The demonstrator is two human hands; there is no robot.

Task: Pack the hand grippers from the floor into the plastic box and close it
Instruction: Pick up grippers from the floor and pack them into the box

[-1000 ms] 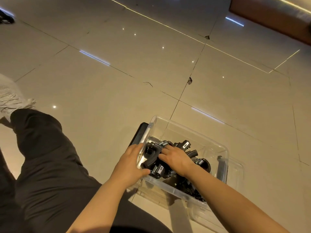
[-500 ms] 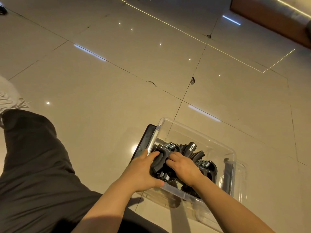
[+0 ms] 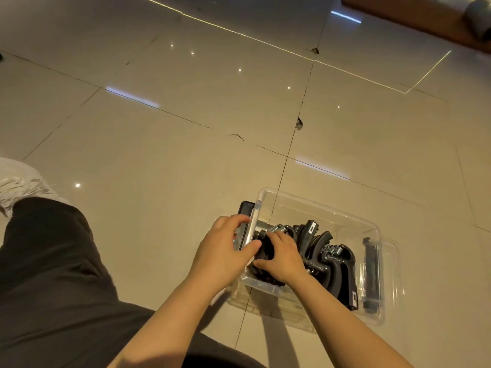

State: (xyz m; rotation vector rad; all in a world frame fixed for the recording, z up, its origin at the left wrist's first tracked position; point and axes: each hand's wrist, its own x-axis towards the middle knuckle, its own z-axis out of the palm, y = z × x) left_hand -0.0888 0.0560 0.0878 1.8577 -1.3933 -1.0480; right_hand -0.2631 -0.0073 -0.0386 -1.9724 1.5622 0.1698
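A clear plastic box [image 3: 318, 205] stands on the tiled floor, holding several black hand grippers [image 3: 334, 261] with metal springs. My left hand [image 3: 223, 253] grips the box's near-left wall, thumb over the rim and fingers on the outside by a black latch [image 3: 245, 208]. My right hand [image 3: 281, 257] is inside the box, fingers curled over a black hand gripper at the left end of the pile. A second black latch [image 3: 370, 277] sits on the box's right side.
My leg in dark trousers [image 3: 53, 274] and a pale shoe [image 3: 18, 184] lie at the left. The glossy tiled floor [image 3: 186, 115] spreads out ahead, with a brown wooden edge [image 3: 414, 17] at the top right.
My left hand slid from inside the box out to its left wall. My right hand shifted slightly left on the gripper pile. The view moved a little.
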